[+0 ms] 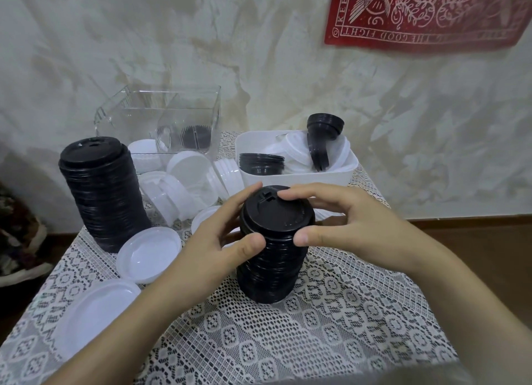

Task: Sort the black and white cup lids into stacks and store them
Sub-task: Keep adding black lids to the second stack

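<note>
I look down at the table (331,321) with its lace cloth. At the far side stand the clear container (161,116) on the left and the white bin (299,180) on the right, and the bin holds white and black lids mixed together. On the left the taller black stack (100,194) stands alone, leaning a little, with loose white lids (148,258) around its foot. What matters for my next move is the near black stack (270,269). It stands on the cloth directly between my two hands, its long axis upright, the top leaning slightly to the right. Neither hand is nearer, because both touch its upper part, the left hand (213,255) from the left and the right hand (345,226) from the right. The left thumb (253,243) presses on the front of the stack, and the left fingers (244,196) curl round the far side of the top lid. The right thumb (306,237) presses on the front also, and the right forefinger (288,195) lies on the top lid near the sip opening. So each hand is curled round the stack. I judge it is ready to be lifted as one column toward the clear container. Nothing holds the lower lids, so a lift from the top only could leave them behind.
</note>
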{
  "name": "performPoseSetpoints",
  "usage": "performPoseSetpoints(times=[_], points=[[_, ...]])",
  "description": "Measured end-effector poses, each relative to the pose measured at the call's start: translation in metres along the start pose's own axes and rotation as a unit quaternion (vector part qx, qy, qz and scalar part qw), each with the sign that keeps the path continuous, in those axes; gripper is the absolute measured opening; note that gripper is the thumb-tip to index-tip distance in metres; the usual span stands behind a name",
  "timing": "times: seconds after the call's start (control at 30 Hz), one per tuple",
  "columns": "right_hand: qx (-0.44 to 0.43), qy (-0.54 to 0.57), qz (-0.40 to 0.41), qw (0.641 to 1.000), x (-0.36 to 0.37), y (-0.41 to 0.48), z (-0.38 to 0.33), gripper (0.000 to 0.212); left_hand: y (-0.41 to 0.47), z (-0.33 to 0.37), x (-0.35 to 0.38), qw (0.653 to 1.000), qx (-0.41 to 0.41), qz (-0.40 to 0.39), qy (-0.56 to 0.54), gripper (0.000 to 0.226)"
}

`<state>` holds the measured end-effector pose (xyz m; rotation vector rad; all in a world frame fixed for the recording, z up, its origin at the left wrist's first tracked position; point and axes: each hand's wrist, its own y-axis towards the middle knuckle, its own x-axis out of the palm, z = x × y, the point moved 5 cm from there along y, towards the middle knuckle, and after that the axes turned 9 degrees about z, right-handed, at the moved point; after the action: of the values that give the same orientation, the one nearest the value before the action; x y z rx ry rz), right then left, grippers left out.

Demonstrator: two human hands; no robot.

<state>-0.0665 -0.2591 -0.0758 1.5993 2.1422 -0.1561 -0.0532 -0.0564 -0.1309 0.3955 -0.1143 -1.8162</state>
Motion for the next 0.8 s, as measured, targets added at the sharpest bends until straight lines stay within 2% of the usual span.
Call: performPoseSetpoints(times=[0.43,0.5,0.63,0.8], points=[[0.012,0.025,0.012,1.000,0.000,0.009,0.017,0.053,0.003,0.003,0.001,0.999,-0.005,0.030,0.021,0.074],[0.010,0.026,0.017,0.999,0.000,0.010,0.019,0.052,0.003,0.001,0.002,0.999,-0.005,0.035,0.015,0.075],[0.006,0.030,0.026,0.999,0.002,0.010,0.020,0.050,0.002,0.000,0.002,0.999,0.007,0.042,0.021,0.090],[0.003,0.028,0.032,0.999,0.002,0.008,0.018,0.050,-0.001,0.001,0.001,0.999,0.002,0.027,0.046,0.086]])
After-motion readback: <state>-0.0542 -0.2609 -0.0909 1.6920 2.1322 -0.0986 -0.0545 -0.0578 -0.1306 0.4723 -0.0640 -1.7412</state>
